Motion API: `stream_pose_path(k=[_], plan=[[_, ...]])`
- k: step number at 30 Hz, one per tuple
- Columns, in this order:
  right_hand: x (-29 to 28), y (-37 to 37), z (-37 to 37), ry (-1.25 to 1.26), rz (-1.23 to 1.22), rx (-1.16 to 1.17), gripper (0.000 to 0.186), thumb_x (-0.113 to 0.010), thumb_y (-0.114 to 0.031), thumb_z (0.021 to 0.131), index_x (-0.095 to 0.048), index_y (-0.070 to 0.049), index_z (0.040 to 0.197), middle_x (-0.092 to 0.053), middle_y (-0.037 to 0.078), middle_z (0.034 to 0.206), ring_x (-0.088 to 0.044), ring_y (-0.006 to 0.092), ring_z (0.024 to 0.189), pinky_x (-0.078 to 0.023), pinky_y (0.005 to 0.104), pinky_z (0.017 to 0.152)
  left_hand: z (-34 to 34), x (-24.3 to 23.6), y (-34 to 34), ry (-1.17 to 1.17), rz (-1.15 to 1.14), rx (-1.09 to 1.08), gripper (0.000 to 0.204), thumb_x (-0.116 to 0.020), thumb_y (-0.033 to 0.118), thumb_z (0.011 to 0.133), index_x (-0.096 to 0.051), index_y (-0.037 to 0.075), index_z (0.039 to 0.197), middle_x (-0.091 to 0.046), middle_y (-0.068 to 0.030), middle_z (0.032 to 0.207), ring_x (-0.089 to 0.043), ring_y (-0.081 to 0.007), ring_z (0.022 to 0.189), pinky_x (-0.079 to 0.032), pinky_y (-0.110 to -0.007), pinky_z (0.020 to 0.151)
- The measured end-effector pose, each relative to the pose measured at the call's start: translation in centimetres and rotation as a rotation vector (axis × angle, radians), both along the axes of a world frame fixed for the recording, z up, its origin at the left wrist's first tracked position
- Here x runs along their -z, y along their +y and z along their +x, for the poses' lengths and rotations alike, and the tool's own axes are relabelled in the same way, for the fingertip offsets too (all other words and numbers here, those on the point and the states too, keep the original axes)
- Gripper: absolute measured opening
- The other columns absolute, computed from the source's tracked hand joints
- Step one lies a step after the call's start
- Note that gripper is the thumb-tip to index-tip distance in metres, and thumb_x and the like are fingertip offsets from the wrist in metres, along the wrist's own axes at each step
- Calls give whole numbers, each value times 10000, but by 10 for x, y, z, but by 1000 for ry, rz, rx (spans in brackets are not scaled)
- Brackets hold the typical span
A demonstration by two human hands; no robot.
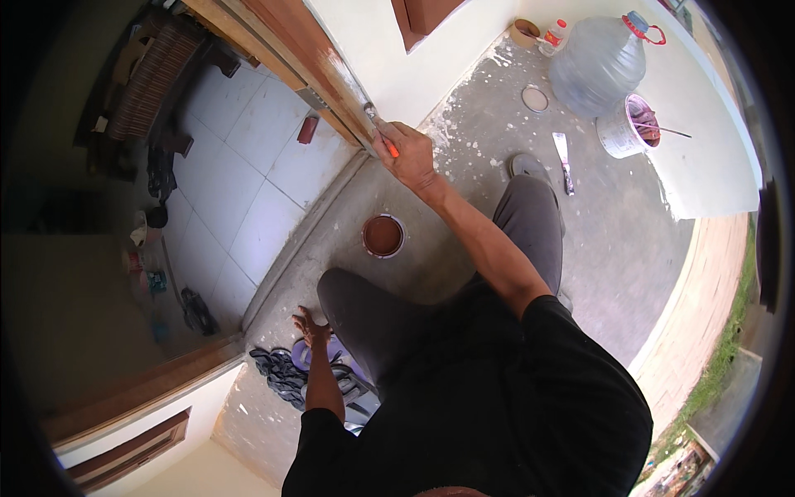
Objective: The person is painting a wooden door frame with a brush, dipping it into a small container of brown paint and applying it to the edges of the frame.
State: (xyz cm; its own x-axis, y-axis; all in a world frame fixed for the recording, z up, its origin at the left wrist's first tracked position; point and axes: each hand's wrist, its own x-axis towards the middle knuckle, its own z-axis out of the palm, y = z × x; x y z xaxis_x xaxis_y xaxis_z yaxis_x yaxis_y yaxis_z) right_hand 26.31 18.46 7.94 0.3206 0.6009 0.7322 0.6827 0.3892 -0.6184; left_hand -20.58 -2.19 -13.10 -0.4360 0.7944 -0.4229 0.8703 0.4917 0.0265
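My right hand (407, 157) is closed around a paintbrush (390, 147), whose orange handle shows between the fingers. The brush tip is against the lower part of the brown wooden door frame (319, 70), where a pale, whitish stretch runs along the edge beside the wall. On the floor below stands an open can of brown paint (383, 236), just in front of my knees. Down at the left, my left hand (311, 328) has its fingers spread and holds nothing. It is close to the floor, next to a dark crumpled cloth (281, 377) and purple footwear (302, 354).
A large clear water bottle (598, 66), a white bucket (621, 134), a putty knife (565, 163), a round lid (535, 99) and a small bottle (554, 37) are on the right. Past the doorway sill (306, 219), a reddish block (307, 129) lies on white tiles (240, 157).
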Motion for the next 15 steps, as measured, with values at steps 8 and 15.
stream_pose_path(k=[8, 15], plan=[[-1, -3, 1, -14, 6, 1, 217, -712, -99, 820, -673, -47, 1027, -640, 97, 759, -647, 271, 659, -533, 371, 588, 3, 4, 1, 4, -28, 8, 1310, -911, 340, 648, 6, 274, 1582, 26, -211, 1632, -101, -401, 1499, -323, -472, 1167], [-9, -3, 4, -18, 4, -2, 224, -711, -94, 820, -675, -37, 1034, -643, 100, 773, -649, 271, 675, -535, 367, 605, 8, 2, 2, -11, -5, 10, 1268, -887, 373, 673, -10, 274, 1583, 18, -202, 1636, -111, -398, 1498, -336, -480, 1156]])
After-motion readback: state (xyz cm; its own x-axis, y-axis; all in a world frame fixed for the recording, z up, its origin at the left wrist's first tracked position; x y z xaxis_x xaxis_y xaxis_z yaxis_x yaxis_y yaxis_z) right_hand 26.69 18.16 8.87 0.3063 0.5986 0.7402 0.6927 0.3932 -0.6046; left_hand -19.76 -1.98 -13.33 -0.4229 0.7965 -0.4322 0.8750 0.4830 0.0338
